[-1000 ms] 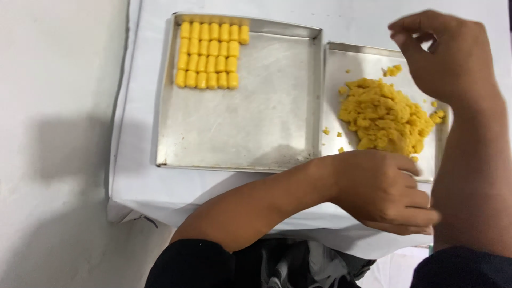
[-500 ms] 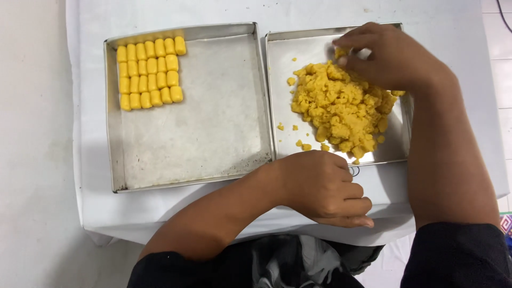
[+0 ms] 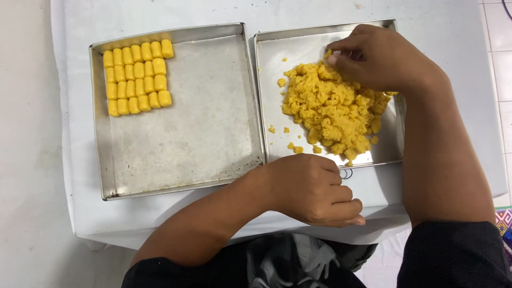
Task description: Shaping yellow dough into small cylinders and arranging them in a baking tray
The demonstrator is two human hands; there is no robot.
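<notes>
Overhead, two square metal baking trays sit side by side on a table draped in a white cloth point(image 3: 453, 32), their inner walls touching or nearly so. Right tray point(image 3: 274, 85): dull silver, shallow straight walls, holding a loose heap of yellow dough point(image 3: 330, 109), coarse and crumbly, with small crumbs scattered on the bare metal at its left and lower edges. Right hand point(image 3: 381, 56) rests on the upper right of the heap, fingers curled down and bunched, fingertips point(image 3: 333, 58) pinching at a bit of the dough; exactly what they grip is hidden. Left hand point(image 3: 312, 189) lies on the cloth just below the right tray's near wall, fingers curled into a loose fist, holding nothing visible. Left tray point(image 3: 181, 133): same metal, floor greyish and smeared, dark specks along the near edge. In its upper left corner, shaped yellow pieces point(image 3: 136, 77), smooth, small, rounded oblongs, packed in tidy rows and touching one another.
</notes>
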